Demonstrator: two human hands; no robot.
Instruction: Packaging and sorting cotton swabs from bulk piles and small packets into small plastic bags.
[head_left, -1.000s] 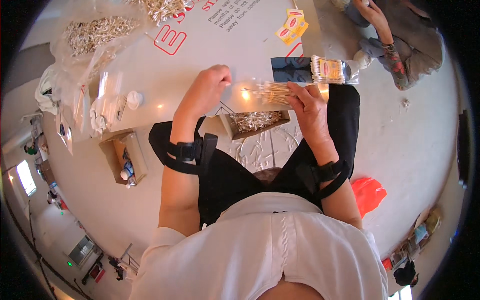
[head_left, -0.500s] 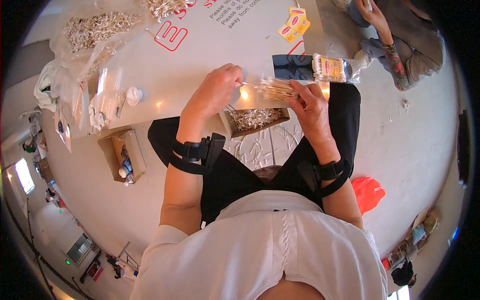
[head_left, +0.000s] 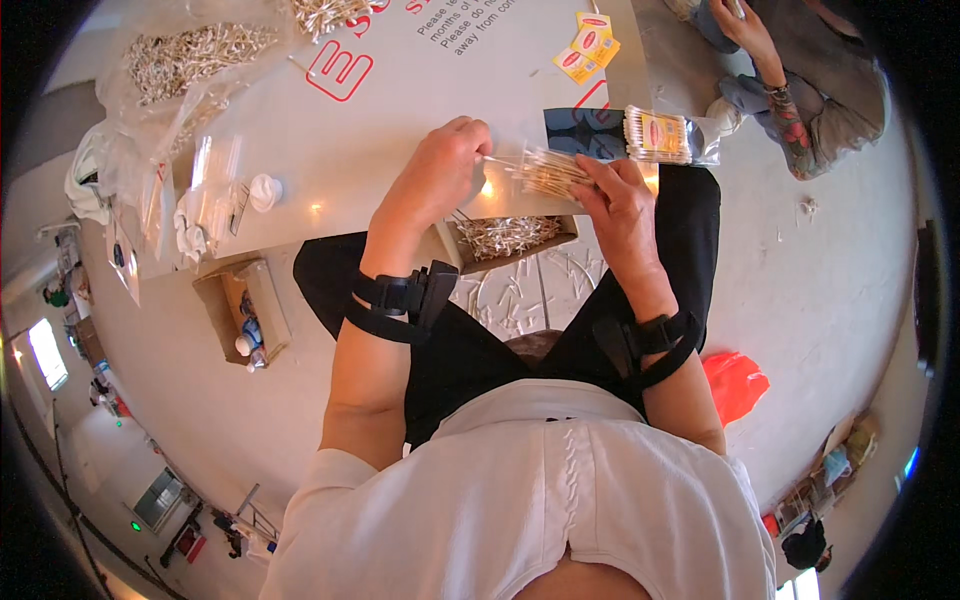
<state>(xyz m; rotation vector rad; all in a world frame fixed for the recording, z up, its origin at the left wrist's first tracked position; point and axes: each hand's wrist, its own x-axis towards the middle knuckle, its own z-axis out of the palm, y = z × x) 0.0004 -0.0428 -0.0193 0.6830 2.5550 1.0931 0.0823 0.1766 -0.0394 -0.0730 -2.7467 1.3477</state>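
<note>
My left hand point(head_left: 440, 175) is closed, its fingertips pinching a thin pale cotton swab point(head_left: 497, 160) that points toward the bundle. Two thin dark prongs point(head_left: 461, 215) show below this hand; whether it holds them I cannot tell. In my right hand point(head_left: 622, 205) is a loose bundle of cotton swabs point(head_left: 545, 175), gripped at its right end between thumb and fingers. Just under the bundle, an open cardboard box point(head_left: 482, 264) full of swabs sits below the table edge. Behind my right hand lies a clear packet of swabs point(head_left: 660, 137) with a yellow label.
Yellow cards point(head_left: 590, 48) lie farther back on the white table point(head_left: 400, 110). Big clear bags of swabs point(head_left: 195, 62) fill the far left, near a small white cup point(head_left: 266, 192). A carton point(head_left: 240, 312) and red bag point(head_left: 738, 388) rest on the floor. Another person point(head_left: 820, 110) sits at right.
The swab bundle has tilted and spread slightly in my right hand. My left hand has shifted a little to the right, still pinching a swab.
</note>
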